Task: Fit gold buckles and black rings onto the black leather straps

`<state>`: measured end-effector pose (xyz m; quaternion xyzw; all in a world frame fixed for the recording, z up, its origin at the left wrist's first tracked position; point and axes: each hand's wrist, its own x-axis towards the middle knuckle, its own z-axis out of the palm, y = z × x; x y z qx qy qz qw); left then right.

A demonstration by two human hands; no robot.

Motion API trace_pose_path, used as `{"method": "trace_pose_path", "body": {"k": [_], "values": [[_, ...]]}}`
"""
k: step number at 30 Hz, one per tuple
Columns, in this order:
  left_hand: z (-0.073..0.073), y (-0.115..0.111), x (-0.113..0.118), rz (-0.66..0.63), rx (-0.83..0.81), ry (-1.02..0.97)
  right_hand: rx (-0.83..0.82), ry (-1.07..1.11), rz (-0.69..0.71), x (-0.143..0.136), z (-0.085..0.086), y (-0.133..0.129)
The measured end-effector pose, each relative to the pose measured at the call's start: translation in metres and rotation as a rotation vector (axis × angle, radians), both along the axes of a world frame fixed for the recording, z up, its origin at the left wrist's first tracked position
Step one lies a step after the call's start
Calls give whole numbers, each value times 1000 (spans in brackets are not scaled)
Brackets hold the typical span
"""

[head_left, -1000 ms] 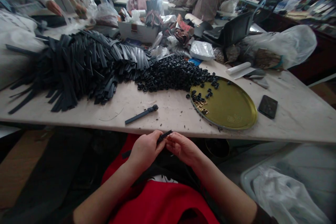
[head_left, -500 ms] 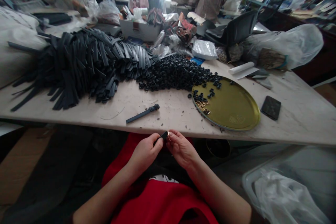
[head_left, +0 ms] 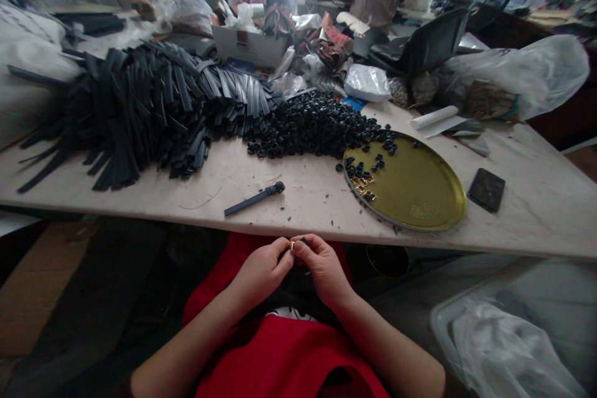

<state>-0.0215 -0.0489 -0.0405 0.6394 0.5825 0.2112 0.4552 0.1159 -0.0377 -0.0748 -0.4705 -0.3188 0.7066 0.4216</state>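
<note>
My left hand [head_left: 261, 272] and my right hand [head_left: 321, 268] meet over my lap, just below the table's front edge. Together they pinch a black strap whose tip and a small gold buckle [head_left: 292, 245] show between the fingertips; the rest of the strap is hidden behind the hands. On the table ahead lies one strap with a loop on its end [head_left: 254, 198]. Beyond it sit a big heap of black straps [head_left: 140, 106] and a heap of black loops [head_left: 312, 127]. A round gold tray [head_left: 420, 189] holds a few loops and gold buckles [head_left: 361, 183].
A dark phone [head_left: 486, 189] lies right of the tray. Plastic bags [head_left: 517, 81], a cardboard box [head_left: 249, 50] and clutter fill the table's back. Other people work at far benches. A bin with a plastic bag [head_left: 504, 348] stands at my lower right.
My hands have drawn closer together and slightly lower. The strap that stuck out between them a second ago is now almost covered, and a gold buckle shows at the fingertips.
</note>
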Motion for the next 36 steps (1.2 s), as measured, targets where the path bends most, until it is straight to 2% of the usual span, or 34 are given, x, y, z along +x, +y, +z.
{"method": "trace_pose_path", "body": {"k": [5, 12, 18, 23, 28, 34, 36], "values": [[1, -3, 1, 8, -60, -91, -19, 37, -124, 3, 2, 3], [-7, -7, 1, 94, -179, -331, 77, -73, 0, 1, 7, -7], [-18, -5, -1, 162, -393, -474, -108, 122, 46, 6, 2, -2], [-20, -3, -2, 155, -442, -522, -119, 103, 97, 7, 0, 2], [-18, -2, 0, 187, -438, -504, -28, 2, 108, 6, -1, 1], [-17, -4, 3, 196, -412, -496, 273, -377, 87, 8, 8, -2], [-16, -5, 4, 198, -407, -505, 332, -441, 80, 10, 11, -3]]}}
